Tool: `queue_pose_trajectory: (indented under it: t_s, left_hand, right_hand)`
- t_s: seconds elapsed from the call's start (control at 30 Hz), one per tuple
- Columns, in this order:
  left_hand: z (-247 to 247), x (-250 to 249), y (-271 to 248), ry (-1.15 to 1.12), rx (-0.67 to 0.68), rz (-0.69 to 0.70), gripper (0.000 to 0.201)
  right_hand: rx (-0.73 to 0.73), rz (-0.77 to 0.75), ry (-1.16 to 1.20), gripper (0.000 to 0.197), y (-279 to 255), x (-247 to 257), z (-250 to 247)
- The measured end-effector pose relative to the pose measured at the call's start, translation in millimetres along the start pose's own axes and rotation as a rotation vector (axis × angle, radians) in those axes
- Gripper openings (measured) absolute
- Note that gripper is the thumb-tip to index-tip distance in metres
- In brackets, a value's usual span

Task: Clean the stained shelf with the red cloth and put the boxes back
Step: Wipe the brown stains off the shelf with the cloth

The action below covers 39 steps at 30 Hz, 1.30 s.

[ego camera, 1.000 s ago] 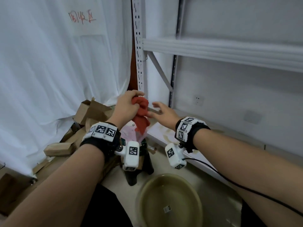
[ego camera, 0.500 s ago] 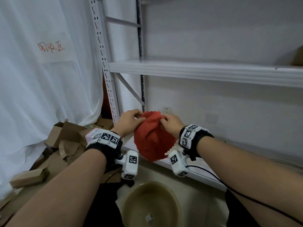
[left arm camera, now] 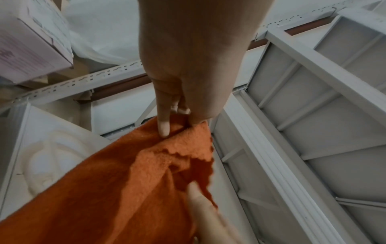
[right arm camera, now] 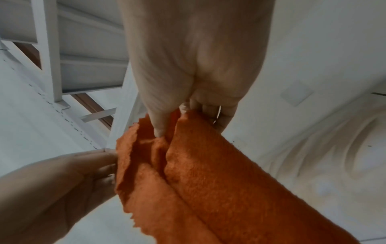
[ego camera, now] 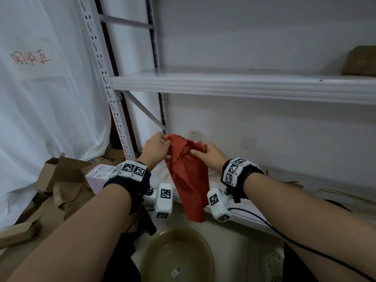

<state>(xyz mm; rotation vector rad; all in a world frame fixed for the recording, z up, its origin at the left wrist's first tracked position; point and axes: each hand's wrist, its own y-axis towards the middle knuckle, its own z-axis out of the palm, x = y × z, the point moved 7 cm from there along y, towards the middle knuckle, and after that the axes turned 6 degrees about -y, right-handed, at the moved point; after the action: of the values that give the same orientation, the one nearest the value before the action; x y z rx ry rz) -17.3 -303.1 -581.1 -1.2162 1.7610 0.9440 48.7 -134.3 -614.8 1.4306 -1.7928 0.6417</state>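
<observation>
The red cloth (ego camera: pixel 188 176) hangs folded lengthwise in front of the low stained shelf (ego camera: pixel 215 180). My left hand (ego camera: pixel 157 148) pinches its top left edge and my right hand (ego camera: pixel 207 154) pinches the top right edge. In the left wrist view thumb and fingers of the left hand (left arm camera: pixel 179 115) nip the cloth (left arm camera: pixel 117 184). In the right wrist view the right hand (right arm camera: pixel 188 115) grips a fold of the cloth (right arm camera: pixel 208 181). Pale swirled smears cover the shelf (right arm camera: pixel 325 148). A pink-white box (ego camera: pixel 97 176) lies on the floor at left, and a brown box (ego camera: pixel 360 60) sits on the upper shelf.
A tan basin (ego camera: pixel 177 255) stands on the floor right below the cloth. Flattened cardboard (ego camera: pixel 61 180) litters the floor at left, before a white curtain (ego camera: pixel 44 98). The rack's perforated upright (ego camera: pixel 107 92) and upper shelf board (ego camera: pixel 244 86) lie above the hands.
The cloth went from a bunch in my left hand to spread between both hands, and now hangs longer and folded. My view has tilted up and right.
</observation>
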Motion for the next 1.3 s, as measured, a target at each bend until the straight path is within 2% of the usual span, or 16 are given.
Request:
queue_pose_trajectory:
  t_s: [0.17,0.27,0.33,0.43,0.5,0.63,0.7,0.73,0.87,0.97,1.07,1.17,1.2,1.3]
  left_hand:
    - [11.2,19.4,21.2,-0.022,0.037,-0.03,0.019]
    - [20.3,36.1,35.6,-0.019,0.088,-0.026,0.023]
    - [27.1,49.5,45.4,-0.04,0.119,-0.027,0.022]
    - [32.6,71.3,61.3,-0.075,0.131,-0.037,0.015]
    - [34.7,87.8,73.5,-0.132,0.114,-0.052,0.007]
    - [42.0,132.7,93.7,-0.17,0.083,-0.105,0.016]
    - [44.7,160.2,97.3,-0.137,0.065,-0.147,0.007]
    - [46.1,173.0,98.9,-0.096,0.066,-0.159,0.012]
    - [54.2,202.2,105.5,0.177,0.178,-0.172,0.034]
    - [62.2,209.4,108.0,0.159,0.245,-0.197,0.036]
    - [67.0,218.3,105.1,0.135,0.312,-0.232,0.036]
    - [59.1,233.5,106.2,0.182,0.317,-0.279,0.036]
    - [54.8,239.9,106.9,0.211,0.308,-0.303,0.036]
    - [45.2,258.2,108.9,0.313,0.299,-0.384,0.037]
  right_hand:
    - [0.025,0.077,-0.083,0.038,16.0,-42.5,15.0]
    - [0.047,0.045,-0.101,0.025,27.3,-56.3,33.2]
    - [0.124,0.022,-0.131,0.021,32.0,-59.9,50.3]
    - [0.292,0.025,-0.283,0.038,37.6,-63.1,73.5]
    - [0.36,0.055,-0.424,0.038,45.9,-73.2,83.7]
    - [0.256,0.119,-0.44,0.022,66.6,-94.5,89.5]
    - [0.213,0.153,-0.355,0.024,76.3,-104.2,94.4]
    - [0.2,0.196,-0.284,0.026,80.6,-110.9,98.4]
    - [0.077,0.35,-0.031,0.031,92.0,-126.0,107.8]
    - [0.016,0.376,0.038,0.026,99.3,-126.4,114.9]
    - [-0.06,0.426,0.133,0.03,104.9,-133.3,121.6]
    - [-0.09,0.42,0.132,0.03,118.8,-132.3,126.0]
    - [-0.074,0.404,0.129,0.032,125.1,-130.6,129.4]
    - [-0.011,0.325,0.09,0.061,141.7,-127.8,139.5]
